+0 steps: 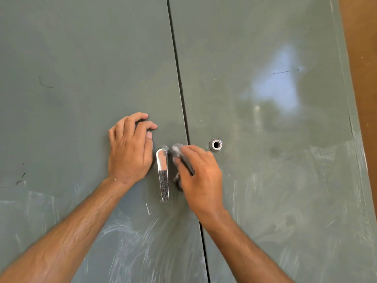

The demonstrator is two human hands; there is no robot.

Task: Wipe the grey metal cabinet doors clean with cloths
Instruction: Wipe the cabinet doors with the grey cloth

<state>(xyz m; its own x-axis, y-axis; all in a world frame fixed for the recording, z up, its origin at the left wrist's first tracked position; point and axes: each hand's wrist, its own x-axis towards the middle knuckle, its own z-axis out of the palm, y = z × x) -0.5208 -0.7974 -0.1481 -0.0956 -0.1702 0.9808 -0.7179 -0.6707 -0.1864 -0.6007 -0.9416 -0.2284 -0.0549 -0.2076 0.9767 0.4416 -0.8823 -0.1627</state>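
Two grey metal cabinet doors fill the view, the left door (71, 78) and the right door (275, 170), split by a dark vertical gap. A chrome lever handle (162, 172) hangs on the left door beside the gap. My right hand (201, 180) grips a small grey cloth (179, 153) and presses it against the door just right of the handle. My left hand (130, 148) rests on the left door, left of the handle, with its fingers bent and nothing in it. Most of the cloth is hidden under my right hand.
A round metal keyhole (215, 144) sits on the right door near the gap. White smears streak the lower parts of both doors, and dark scribbles mark the left door. A brown wooden surface (363, 58) borders the right door's edge.
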